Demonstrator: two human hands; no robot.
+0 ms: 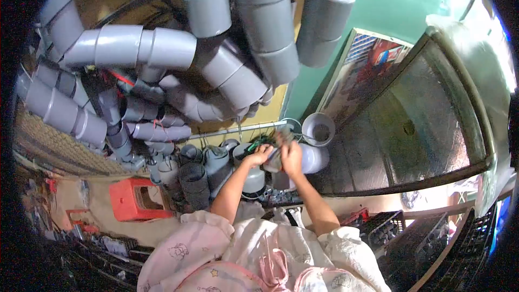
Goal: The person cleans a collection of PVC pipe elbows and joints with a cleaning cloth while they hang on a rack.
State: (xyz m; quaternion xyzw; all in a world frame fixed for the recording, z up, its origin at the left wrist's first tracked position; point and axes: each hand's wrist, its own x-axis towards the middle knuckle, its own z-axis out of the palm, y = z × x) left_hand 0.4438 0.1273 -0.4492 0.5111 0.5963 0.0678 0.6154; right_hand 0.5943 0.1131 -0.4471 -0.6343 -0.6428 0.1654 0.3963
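Closed on a small grey plastic pipe fitting [274, 160] at frame centre, my left hand [260, 156] and right hand [292, 156] seem midway through handling it; next calls for a steady two-handed hold.

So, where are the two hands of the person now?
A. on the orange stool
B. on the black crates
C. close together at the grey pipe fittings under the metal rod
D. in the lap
C: the left hand and the right hand are raised side by side at the grey pipe fittings hanging under the metal rod, well apart from the orange stool.
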